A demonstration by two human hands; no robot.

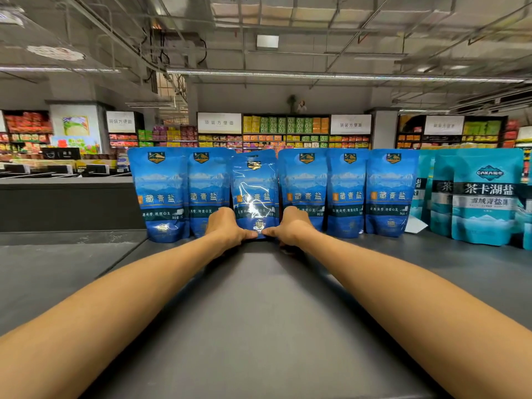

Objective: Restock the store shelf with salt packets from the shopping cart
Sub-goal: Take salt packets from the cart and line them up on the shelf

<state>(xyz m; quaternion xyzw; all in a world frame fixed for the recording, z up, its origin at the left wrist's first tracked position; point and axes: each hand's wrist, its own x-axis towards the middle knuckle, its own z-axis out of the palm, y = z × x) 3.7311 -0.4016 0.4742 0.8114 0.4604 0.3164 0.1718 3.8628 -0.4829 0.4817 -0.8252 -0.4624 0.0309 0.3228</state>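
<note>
Both hands on one blue salt pack, top of the shelf

My left grip [227, 227] and right grip [290, 227] pinch the base of the middle blue salt packet [254, 191], standing upright on the grey shelf [259, 312]; more blue packets [348, 191] flank it in a row; teal salt bags [486, 197] stand off to the right.

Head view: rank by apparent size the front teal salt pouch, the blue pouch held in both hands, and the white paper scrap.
1. Front teal salt pouch, though the wide lens may inflate it.
2. Held blue pouch, left hand and right hand at its base.
3. White paper scrap.
</note>
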